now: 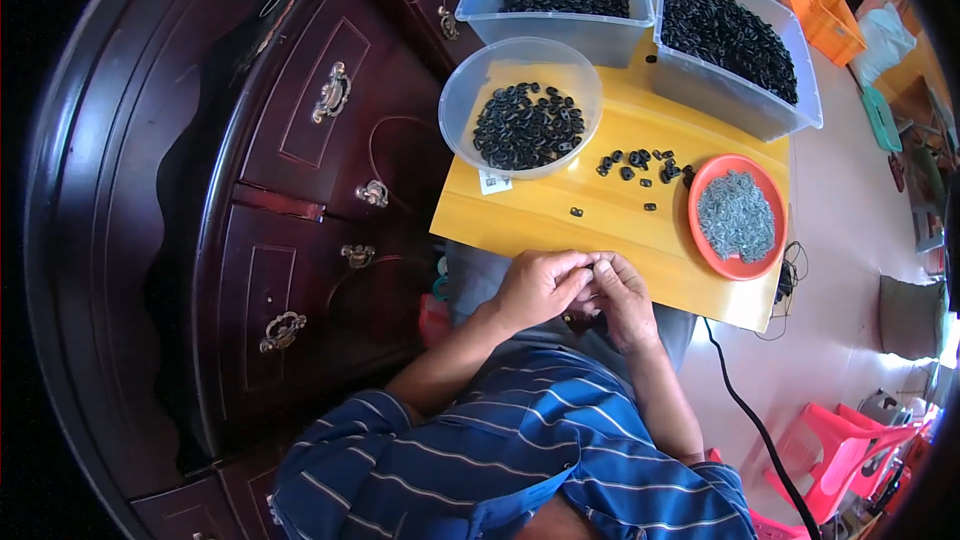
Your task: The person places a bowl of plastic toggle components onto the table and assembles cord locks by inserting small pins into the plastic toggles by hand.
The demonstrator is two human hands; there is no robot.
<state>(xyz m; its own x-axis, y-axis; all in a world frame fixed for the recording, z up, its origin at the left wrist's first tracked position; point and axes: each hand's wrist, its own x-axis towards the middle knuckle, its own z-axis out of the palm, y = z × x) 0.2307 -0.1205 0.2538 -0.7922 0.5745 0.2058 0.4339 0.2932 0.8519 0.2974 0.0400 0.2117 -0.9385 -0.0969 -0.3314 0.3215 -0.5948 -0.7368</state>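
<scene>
My left hand and my right hand meet over my lap at the near edge of the yellow table. Both have their fingers closed in a pinch, fingertips together. What they hold is too small and too covered to make out. Just beyond them, small black oval parts with two holes lie loose on the tabletop, a few apart from the group. An orange-red bowl of small silvery metal pieces stands to the right. To the left is a round clear tub holding more black parts.
Two clear plastic bins heaped with black parts stand at the table's back. A dark wooden cabinet with metal handles fills the left side. A black cable, pink plastic chairs and an orange crate are to the right.
</scene>
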